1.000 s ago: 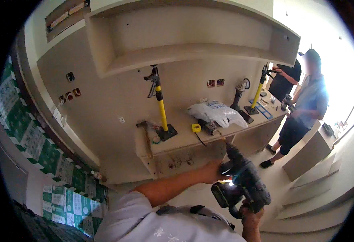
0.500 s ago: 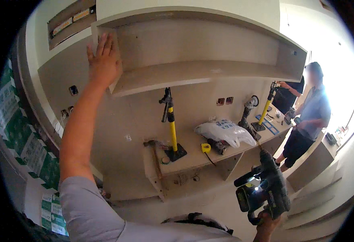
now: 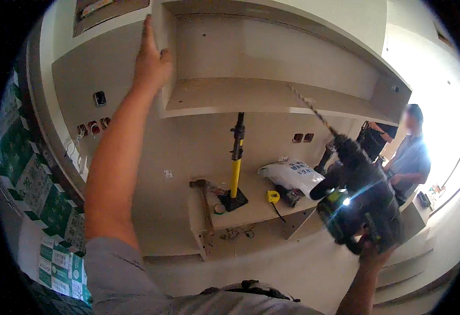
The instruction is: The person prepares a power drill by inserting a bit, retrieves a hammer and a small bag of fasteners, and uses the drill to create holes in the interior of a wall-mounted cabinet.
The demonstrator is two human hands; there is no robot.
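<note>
My left hand presses against the left end of a long open wall cabinet, with its fingers stretched upward. In my right hand is a dark cordless hammer drill, gripped by its rear handle. Its lamp is lit. The drill's long spiral bit points up and to the left, its tip in front of the cabinet's bottom board; whether it touches the board I cannot tell. Under the cabinet stands a yellow and black support pole, its foot on the low bench.
On the bench lie a hammer, a yellow tape measure and a white plastic bag. A co-worker stands at the right, with another person's arm beside them. Green and white boxes are stacked at the left.
My right hand has raised the drill, bringing its bit up from bench height to the cabinet's bottom board. My left hand stays at the cabinet's left end, now seen more edge-on. The view has shifted.
</note>
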